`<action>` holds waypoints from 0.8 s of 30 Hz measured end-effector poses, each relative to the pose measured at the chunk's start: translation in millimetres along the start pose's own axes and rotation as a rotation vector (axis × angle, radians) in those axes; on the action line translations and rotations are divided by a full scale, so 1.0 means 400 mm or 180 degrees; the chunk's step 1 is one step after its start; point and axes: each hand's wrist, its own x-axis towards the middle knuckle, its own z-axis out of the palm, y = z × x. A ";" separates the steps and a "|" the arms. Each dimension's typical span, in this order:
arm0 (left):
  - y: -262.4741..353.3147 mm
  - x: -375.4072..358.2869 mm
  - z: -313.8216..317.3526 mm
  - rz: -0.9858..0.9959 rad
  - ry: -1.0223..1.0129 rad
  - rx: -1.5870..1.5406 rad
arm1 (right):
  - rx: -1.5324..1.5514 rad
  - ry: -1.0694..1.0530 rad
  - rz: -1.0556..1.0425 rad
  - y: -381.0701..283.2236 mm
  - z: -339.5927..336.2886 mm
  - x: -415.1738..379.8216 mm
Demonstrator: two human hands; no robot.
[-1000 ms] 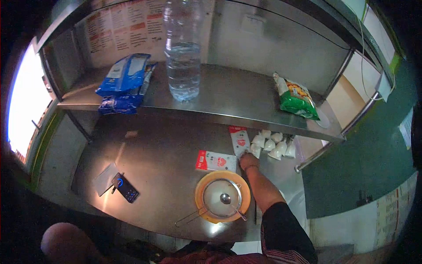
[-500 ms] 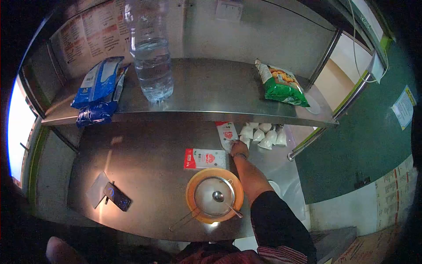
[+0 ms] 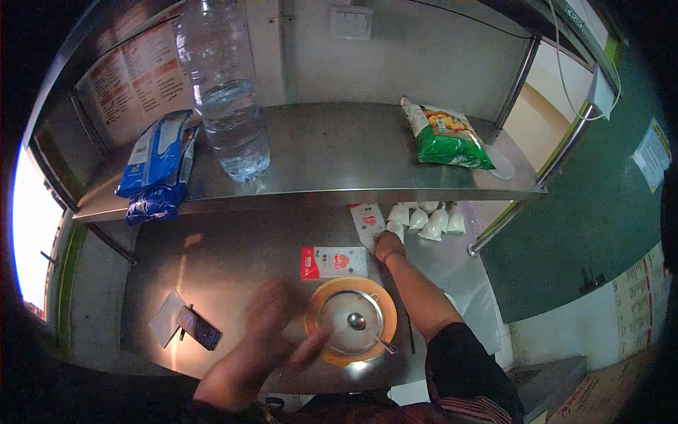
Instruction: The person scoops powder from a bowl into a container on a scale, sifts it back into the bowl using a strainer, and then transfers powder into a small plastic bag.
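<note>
My right hand (image 3: pixel 388 245) reaches to the back of the steel table, its fingers curled at the near end of a red-and-white carton (image 3: pixel 366 221). A second red-and-white carton (image 3: pixel 342 262) lies flat just in front. Closer to me, an orange bowl (image 3: pixel 388 302) has a wire-mesh strainer (image 3: pixel 335 311) across its top. A metal spoon (image 3: pixel 357 321) rests in the strainer over pale contents. My left hand (image 3: pixel 282 318), smeared by motion, is over the left side of the bowl near the strainer; its fingers cannot be made out clearly.
Several small knotted bags of white powder (image 3: pixel 433 225) sit at the back right. A phone (image 3: pixel 200 328) leans on a stand at left. Above runs a steel shelf (image 3: pixel 332 152) bearing a water bottle (image 3: pixel 236 134), blue packets (image 3: pixel 155 162) and a green packet (image 3: pixel 452 141).
My left hand has come in from the lower left edge to the bowl. My right hand stays at the far carton, and the view has shifted slightly.
</note>
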 end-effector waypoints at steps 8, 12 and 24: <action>-0.206 0.205 0.470 -0.0373 -0.1014 -0.0234 | -0.0464 -0.1125 -0.0048 0.054 -0.208 -0.108; -0.163 0.222 0.539 -0.0319 -0.0524 0.0323 | 0.0389 -0.0290 -0.0871 0.147 -0.317 -0.249; -0.010 0.365 0.601 -0.0063 -0.1149 -0.0992 | 0.2378 0.1911 -0.1438 0.179 -0.485 -0.505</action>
